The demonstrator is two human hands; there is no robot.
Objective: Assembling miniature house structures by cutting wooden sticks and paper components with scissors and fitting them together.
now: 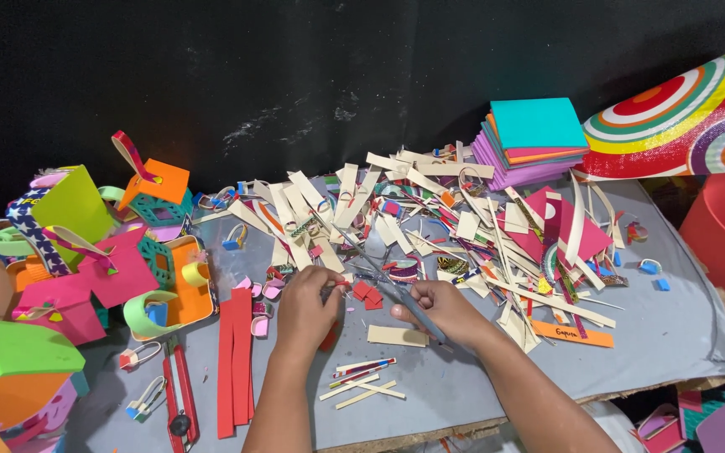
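Scissors (396, 295) with grey blades are in the right hand (445, 309); its fingers are curled narrow around the handle end, and the long blades go out from the fingertips up and to the left, over the paper scraps. The left hand (305, 306) has its fingers bent close together, and the fingertips pinch a small red piece (339, 285), which is near the blades. Whether the blades touch this piece, I cannot tell.

Just beyond the fingertips of both hands lie small red squares (368, 294) on the grey table cover (673, 327). Further from the fingers is a big heap of cream paper strips (430, 226) mixed with patterned scraps. Under the right hand, toward the wrist, one cream rectangle (398, 335) lies flat. Below the left wrist there are a few thin strips (367, 379), some cream and some striped.

To the left of the left hand, long red strips (235, 361) lie side by side, and beside them a red utility knife (181, 403). Further to the left stand colourful foam houses (86, 260), well apart from the fingers. Far beyond the right hand, a stack of coloured foam sheets (530, 138) with a turquoise sheet on top stands against the black wall (295, 75).
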